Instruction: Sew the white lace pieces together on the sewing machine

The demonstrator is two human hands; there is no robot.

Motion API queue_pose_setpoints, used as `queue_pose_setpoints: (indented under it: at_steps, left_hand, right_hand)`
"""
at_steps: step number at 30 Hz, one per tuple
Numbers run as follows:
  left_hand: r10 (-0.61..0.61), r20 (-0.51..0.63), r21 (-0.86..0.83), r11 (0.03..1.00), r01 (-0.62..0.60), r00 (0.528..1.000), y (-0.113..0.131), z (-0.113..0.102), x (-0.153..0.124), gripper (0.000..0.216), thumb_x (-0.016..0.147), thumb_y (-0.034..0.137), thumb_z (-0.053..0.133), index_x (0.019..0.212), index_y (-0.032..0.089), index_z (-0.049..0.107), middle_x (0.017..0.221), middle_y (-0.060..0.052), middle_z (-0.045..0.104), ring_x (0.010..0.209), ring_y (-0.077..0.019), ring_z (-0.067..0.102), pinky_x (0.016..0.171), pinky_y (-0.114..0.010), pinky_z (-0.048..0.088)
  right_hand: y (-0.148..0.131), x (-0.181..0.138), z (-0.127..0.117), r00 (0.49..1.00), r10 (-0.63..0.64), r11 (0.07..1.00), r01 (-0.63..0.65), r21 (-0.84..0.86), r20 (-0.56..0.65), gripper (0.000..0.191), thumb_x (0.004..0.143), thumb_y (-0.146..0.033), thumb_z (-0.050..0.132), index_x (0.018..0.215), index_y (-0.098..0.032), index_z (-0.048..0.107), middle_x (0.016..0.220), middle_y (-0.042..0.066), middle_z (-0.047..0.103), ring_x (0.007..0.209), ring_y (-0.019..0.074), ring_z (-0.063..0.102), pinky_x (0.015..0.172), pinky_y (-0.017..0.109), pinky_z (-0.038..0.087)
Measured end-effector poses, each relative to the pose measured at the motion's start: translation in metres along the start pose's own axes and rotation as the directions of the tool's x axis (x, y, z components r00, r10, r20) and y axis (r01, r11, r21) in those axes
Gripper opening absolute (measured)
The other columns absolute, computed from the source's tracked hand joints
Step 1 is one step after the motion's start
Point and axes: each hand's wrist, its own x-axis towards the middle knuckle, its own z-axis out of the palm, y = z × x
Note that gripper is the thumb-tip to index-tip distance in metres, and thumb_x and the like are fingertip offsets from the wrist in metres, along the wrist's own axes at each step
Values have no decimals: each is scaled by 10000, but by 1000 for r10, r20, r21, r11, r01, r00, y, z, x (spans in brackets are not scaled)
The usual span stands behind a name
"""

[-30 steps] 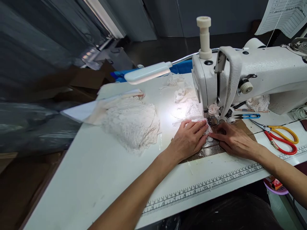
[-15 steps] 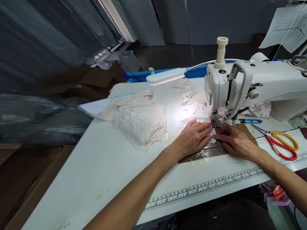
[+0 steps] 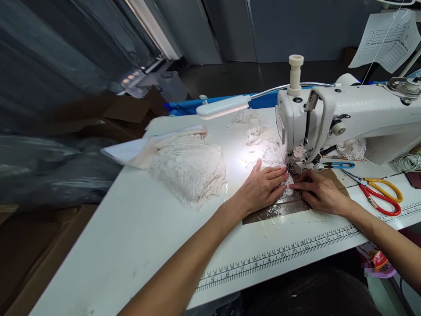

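Note:
My left hand (image 3: 263, 184) lies flat on a strip of white lace (image 3: 289, 186), fingers stretched out and thumb spread, left of the sewing machine's needle area. My right hand (image 3: 320, 192) is on the other side, its fingers curled and its index fingertip gripping the lace's right edge. The white sewing machine (image 3: 329, 114) stands over the lace, and its presser foot (image 3: 291, 169) is close to my fingertips. More lace (image 3: 261, 142) trails behind the foot under the lamp light. Part of the worked lace is hidden beneath my left hand.
A stack of folded lace (image 3: 194, 169) lies on the white table (image 3: 131, 245) at left. Scissors (image 3: 378, 191) with red and yellow handles and blue thread snips (image 3: 338, 165) lie at right. A lamp (image 3: 223, 107) hangs behind. A printed ruler (image 3: 279, 259) runs along the front edge.
The whole view has shifted slightly, so the machine and tools appear a little further left. Both hands stay at the lace near the presser foot, my left thumb now more raised and spread.

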Motion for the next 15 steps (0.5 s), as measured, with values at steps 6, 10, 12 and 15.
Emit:
queue_pose_setpoints:
  at_steps: [6, 10, 12, 15]
  left_hand:
    - [1, 4, 65, 998, -1, 1000, 5, 0, 0, 363, 1032, 342, 375, 1261, 178, 603, 1349, -124, 604, 1229, -277, 589, 1106, -729, 259]
    - [-22, -4, 110, 994, 22, 1000, 10, 0, -1, 355, 1037, 307, 362, 1264, 178, 603, 1351, -130, 602, 1225, -283, 589, 1094, -718, 290]
    - [-34, -9, 104, 994, 35, 999, 11, 0, -1, 348, 1034, 308, 372, 1260, 184, 606, 1345, -128, 607, 1226, -286, 586, 1089, -715, 301]
    - [-38, -8, 86, 996, 38, 999, 11, 0, -1, 352, 1036, 311, 364, 1256, 179, 605, 1347, -133, 604, 1225, -290, 584, 1083, -727, 297]
  right_hand:
    - [1, 0, -2, 1000, -9, 1000, 9, 21, 4, 350, 915, -168, 488, 1172, -241, 713, 1047, 94, 585, 914, 183, 620, 852, 381, 555]
    - [0, 0, -2, 1000, -7, 1000, 7, 0, 16, 353, 918, -170, 488, 1187, -244, 703, 1046, 92, 586, 918, 182, 616, 852, 374, 559]
    - [-1, 0, -2, 1000, -15, 1000, 16, -17, 12, 355, 922, -170, 483, 1195, -242, 698, 1040, 92, 589, 916, 184, 613, 850, 374, 561]
    - [-2, 1, -2, 1000, -22, 999, 23, -35, 15, 355, 935, -177, 471, 1206, -241, 690, 1037, 96, 593, 917, 191, 612, 838, 379, 566]
